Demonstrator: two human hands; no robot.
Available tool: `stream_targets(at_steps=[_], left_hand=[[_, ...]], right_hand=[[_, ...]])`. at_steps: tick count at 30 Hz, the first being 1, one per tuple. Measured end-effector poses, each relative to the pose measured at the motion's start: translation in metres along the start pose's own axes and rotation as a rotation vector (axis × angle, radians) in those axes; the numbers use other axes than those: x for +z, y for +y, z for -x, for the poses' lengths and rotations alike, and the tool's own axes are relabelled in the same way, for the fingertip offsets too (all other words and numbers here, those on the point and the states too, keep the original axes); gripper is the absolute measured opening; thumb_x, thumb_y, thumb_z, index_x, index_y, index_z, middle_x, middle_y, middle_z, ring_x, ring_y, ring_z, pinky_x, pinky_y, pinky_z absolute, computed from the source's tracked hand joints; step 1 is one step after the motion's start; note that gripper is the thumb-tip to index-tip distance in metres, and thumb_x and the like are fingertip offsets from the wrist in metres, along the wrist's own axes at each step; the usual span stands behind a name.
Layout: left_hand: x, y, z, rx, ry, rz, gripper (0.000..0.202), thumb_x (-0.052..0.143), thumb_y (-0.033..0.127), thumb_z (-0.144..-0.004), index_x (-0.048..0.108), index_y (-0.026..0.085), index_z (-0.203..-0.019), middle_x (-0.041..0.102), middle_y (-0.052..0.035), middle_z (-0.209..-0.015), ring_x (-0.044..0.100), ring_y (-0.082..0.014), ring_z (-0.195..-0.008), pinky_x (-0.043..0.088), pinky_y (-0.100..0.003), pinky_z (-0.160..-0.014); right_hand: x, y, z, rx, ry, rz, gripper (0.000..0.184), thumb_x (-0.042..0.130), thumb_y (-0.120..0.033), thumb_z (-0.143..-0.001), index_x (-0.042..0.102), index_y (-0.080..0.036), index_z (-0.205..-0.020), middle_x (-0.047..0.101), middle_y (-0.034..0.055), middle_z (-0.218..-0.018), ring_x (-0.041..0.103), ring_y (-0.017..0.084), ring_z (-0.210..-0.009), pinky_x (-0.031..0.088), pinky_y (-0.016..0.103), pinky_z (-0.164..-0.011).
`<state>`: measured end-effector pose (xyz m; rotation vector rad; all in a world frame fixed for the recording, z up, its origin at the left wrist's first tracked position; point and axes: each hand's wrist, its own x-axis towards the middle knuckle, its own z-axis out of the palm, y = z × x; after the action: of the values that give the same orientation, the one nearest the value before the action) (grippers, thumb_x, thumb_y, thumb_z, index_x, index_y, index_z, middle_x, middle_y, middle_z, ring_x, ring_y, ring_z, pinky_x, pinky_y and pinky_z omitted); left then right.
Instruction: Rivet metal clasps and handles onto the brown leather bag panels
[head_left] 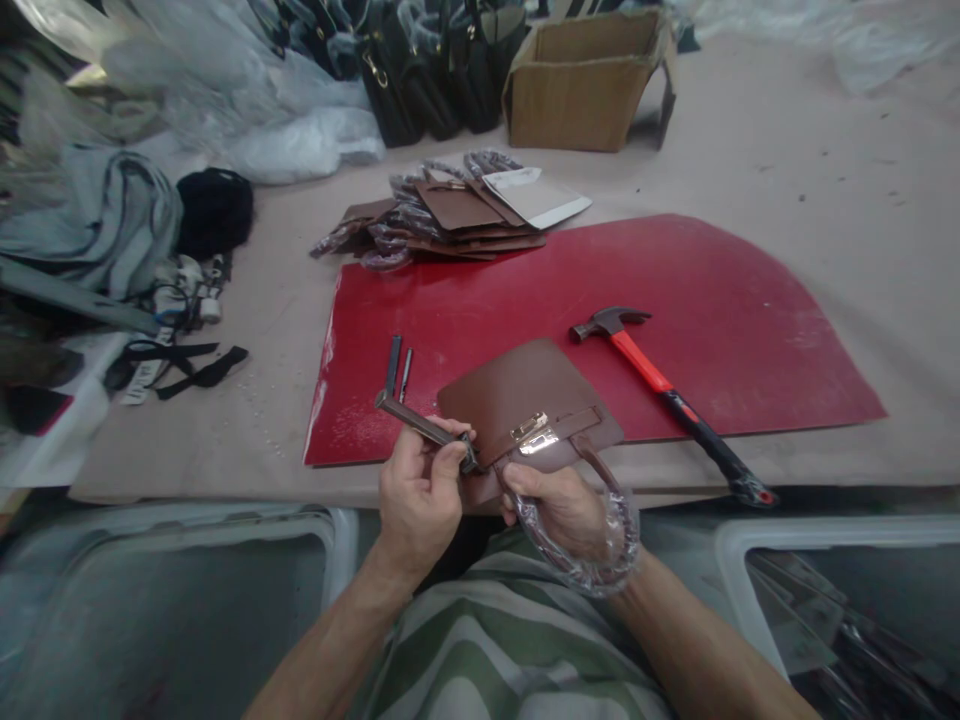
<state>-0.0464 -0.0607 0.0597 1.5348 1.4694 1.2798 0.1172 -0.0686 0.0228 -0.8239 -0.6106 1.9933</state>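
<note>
Where the red mat nears the desk's front, one brown bag panel lies partly over it, near edge between the two hands. Fittings: gold-coloured clasps; one plastic-wrapped handle, its loop across the right hand and wrist.

Right hand: closed on the panel's near edge, thumb uppermost, just beside the clasps.

Left hand: at the panel's left near corner, closed around one metal tool; tool head at that corner, whether gripping it cannot be told.

Left of the panel: one dark bar, one thin rod. Right of the panel: one claw hammer, red and black handle. Beyond the panel: one pile of brown pieces, partly wrapped.
</note>
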Motion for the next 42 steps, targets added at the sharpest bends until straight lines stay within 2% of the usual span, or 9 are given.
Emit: stream_targets(at_steps=[10, 17, 20, 24, 28, 31, 34, 36, 42], left_hand=[[0.011, 0.0, -0.061, 0.062, -0.113, -0.016, 0.011, 0.056, 0.025, -0.093, 0.06, 0.019, -0.101, 0.072, -0.006, -0.096, 0.072, -0.0174, -0.085, 0.057, -0.027, -0.076], [0.022, -0.027, -0.08, 0.097, -0.124, -0.071, 0.009, 0.054, 0.022, -0.091, 0.06, 0.019, -0.097, 0.072, -0.0042, -0.087, 0.071, -0.0164, -0.076, 0.055, -0.026, -0.07], [0.024, -0.043, -0.072, 0.167, -0.121, -0.13, 0.012, 0.054, 0.02, -0.09, 0.06, 0.02, -0.1, 0.073, -0.0051, -0.094, 0.072, -0.0172, -0.081, 0.056, -0.027, -0.073], [0.027, -0.058, -0.062, 0.317, -0.107, -0.2, 0.014, 0.054, 0.019, -0.091, 0.059, 0.02, -0.104, 0.073, -0.0062, -0.098, 0.073, -0.018, -0.088, 0.057, -0.028, -0.08], [0.032, -0.064, -0.057, 0.487, -0.103, -0.262, 0.015, 0.051, 0.018, -0.093, 0.058, 0.019, -0.107, 0.072, -0.0073, -0.098, 0.072, -0.0188, -0.092, 0.057, -0.029, -0.083], [0.033, -0.066, -0.056, 0.524, -0.11, -0.274, 0.016, 0.051, 0.018, -0.094, 0.057, 0.019, -0.109, 0.071, -0.0082, -0.1, 0.071, -0.0188, -0.095, 0.057, -0.03, -0.087], [0.033, -0.066, -0.055, 0.488, -0.126, -0.266, 0.016, 0.051, 0.018, -0.094, 0.057, 0.019, -0.109, 0.071, -0.0088, -0.103, 0.071, -0.0192, -0.098, 0.056, -0.031, -0.089], [0.033, -0.066, -0.055, 0.469, -0.132, -0.259, 0.017, 0.051, 0.019, -0.093, 0.058, 0.019, -0.109, 0.072, -0.0091, -0.104, 0.071, -0.0196, -0.099, 0.056, -0.032, -0.09], [0.036, -0.066, -0.052, 0.435, -0.132, -0.271, 0.018, 0.051, 0.019, -0.093, 0.06, 0.019, -0.109, 0.073, -0.0092, -0.105, 0.072, -0.0202, -0.098, 0.058, -0.031, -0.087]], right_hand=[[0.003, -0.042, -0.037, -0.031, 0.025, 0.002, 0.036, 0.086, -0.042, -0.064, 0.065, -0.017, -0.079, 0.058, -0.0041, -0.061, 0.05, 0.009, -0.05, 0.042, 0.021, -0.046], [-0.005, -0.042, -0.067, -0.006, 0.043, 0.001, 0.041, 0.091, -0.042, -0.055, 0.063, -0.019, -0.075, 0.057, -0.0042, -0.057, 0.047, 0.009, -0.049, 0.039, 0.022, -0.046], [-0.008, -0.033, -0.061, -0.022, 0.081, -0.029, 0.048, 0.094, -0.043, -0.045, 0.063, -0.02, -0.073, 0.057, -0.0043, -0.058, 0.049, 0.01, -0.053, 0.042, 0.023, -0.051], [-0.013, -0.022, -0.036, 0.029, 0.12, -0.016, 0.043, 0.09, -0.046, -0.056, 0.063, -0.014, -0.067, 0.061, 0.0027, -0.06, 0.052, 0.011, -0.052, 0.042, 0.024, -0.048], [-0.018, -0.012, -0.01, 0.036, 0.255, 0.005, 0.049, 0.088, -0.047, -0.057, 0.068, -0.014, -0.088, 0.07, 0.0066, -0.074, 0.061, 0.016, -0.057, 0.043, 0.024, -0.044], [-0.025, -0.013, 0.007, 0.084, 0.383, 0.088, 0.049, 0.085, -0.047, -0.058, 0.068, -0.016, -0.092, 0.072, 0.0075, -0.079, 0.064, 0.019, -0.062, 0.044, 0.025, -0.044], [-0.04, -0.032, 0.024, 0.119, 0.436, 0.345, 0.037, 0.073, -0.047, -0.067, 0.067, -0.017, -0.089, 0.07, 0.0054, -0.071, 0.06, 0.018, -0.058, 0.045, 0.027, -0.047], [-0.055, -0.055, 0.034, 0.085, 0.441, 0.676, 0.032, 0.062, -0.046, -0.074, 0.067, -0.017, -0.086, 0.065, 0.0035, -0.063, 0.057, 0.018, -0.054, 0.045, 0.03, -0.051], [-0.098, -0.119, 0.035, -0.412, 0.835, 1.772, 0.033, 0.05, -0.037, -0.085, 0.065, -0.014, -0.105, 0.065, 0.0185, -0.105, 0.061, 0.03, -0.095, 0.046, 0.042, -0.082]])
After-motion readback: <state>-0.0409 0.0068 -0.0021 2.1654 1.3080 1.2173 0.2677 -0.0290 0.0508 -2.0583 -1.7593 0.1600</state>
